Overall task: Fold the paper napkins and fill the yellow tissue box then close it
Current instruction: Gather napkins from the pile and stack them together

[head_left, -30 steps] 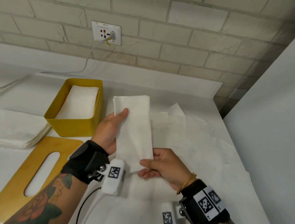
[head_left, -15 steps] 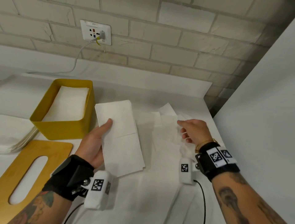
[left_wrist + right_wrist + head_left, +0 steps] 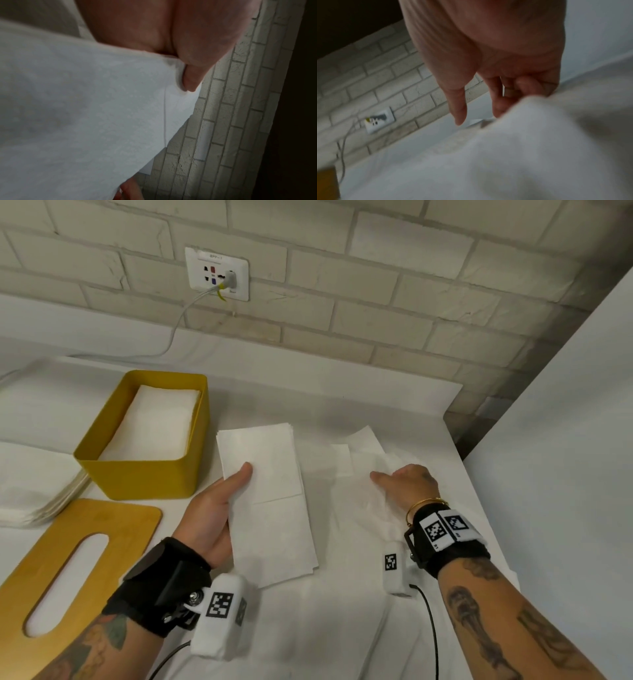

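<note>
My left hand [image 3: 236, 487] holds a folded white napkin [image 3: 274, 508] just above the table, thumb on top and fingers underneath. The left wrist view shows the thumb [image 3: 190, 79] pressed on that napkin [image 3: 85, 108]. The open yellow tissue box [image 3: 137, 477] stands just left of it, with folded napkins [image 3: 154, 422] inside. Its wooden lid [image 3: 113, 522] with a slot lies flat in front of the box. My right hand [image 3: 400, 481] is down on the loose napkins [image 3: 363, 460] at the right. In the right wrist view its fingers [image 3: 513, 89] curl on a raised napkin edge [image 3: 522, 135].
A stack of unfolded napkins [image 3: 30, 494] lies at the far left. A wall socket [image 3: 217, 273] with a plugged cable sits on the brick wall behind. A white panel [image 3: 565, 440] borders the table on the right. Wrist camera cables hang near the front.
My right hand let go of the folded napkin's lower end and moved right onto the loose napkins. The left hand lowered the folded napkin towards the table beside the box.
</note>
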Demonstrator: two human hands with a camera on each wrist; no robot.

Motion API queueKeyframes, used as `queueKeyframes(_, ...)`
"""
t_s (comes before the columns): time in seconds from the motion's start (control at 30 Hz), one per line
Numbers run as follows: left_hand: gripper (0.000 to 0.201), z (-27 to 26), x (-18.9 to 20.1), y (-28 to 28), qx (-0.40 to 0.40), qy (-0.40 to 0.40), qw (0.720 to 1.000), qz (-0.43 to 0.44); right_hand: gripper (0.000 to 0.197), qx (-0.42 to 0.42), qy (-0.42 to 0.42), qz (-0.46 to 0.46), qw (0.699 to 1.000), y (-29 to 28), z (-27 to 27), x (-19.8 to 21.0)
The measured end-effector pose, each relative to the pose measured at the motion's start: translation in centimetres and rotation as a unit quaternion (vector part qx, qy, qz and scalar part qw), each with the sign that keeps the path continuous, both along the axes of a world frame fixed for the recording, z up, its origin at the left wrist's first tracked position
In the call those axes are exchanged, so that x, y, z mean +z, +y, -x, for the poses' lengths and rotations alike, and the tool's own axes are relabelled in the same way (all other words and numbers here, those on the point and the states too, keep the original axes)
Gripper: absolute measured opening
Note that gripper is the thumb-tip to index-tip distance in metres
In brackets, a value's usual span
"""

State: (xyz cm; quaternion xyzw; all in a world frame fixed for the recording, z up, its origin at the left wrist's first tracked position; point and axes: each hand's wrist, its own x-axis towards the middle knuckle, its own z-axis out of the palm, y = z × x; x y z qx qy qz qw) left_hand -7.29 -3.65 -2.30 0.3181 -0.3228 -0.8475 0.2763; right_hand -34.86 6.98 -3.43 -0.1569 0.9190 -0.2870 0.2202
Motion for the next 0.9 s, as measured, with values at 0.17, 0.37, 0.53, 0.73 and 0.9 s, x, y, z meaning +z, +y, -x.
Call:
queueKeyframes(0.17,0.032,0.2,0.1,0.4,-0.006,-0.018,1.0,0.012,0.076,0.026,0.023,-0.057,0.998,0.6,0.6,0.0)
queueKeyframes(0.37,0.03,0.0,0.3,0.5,-0.011,-0.028,0.999,0.018,0.042,0.179,0.068,-0.06,0.98,-1.5,2.8,2.5)
queueKeyframes(0.53,0.03,-0.2,0.4,0.5,-0.009,-0.024,1.0,0.011,0.046,0.233,0.051,-0.112,0.965,-3.7,4.0,3.8)
queueKeyframes(0.73,0.031,-0.4,0.2,0.2,0.005,-0.02,1.0,-0.004,0.039,0.26,0.066,-0.171,0.948,-4.4,4.9,4.0)
queueKeyframes(0.9,0.03,-0.1,0.3,0.3,-0.001,-0.025,1.0,0.0,0.033,0.251,0.034,-0.147,0.956,-4.3,5.3,3.4)
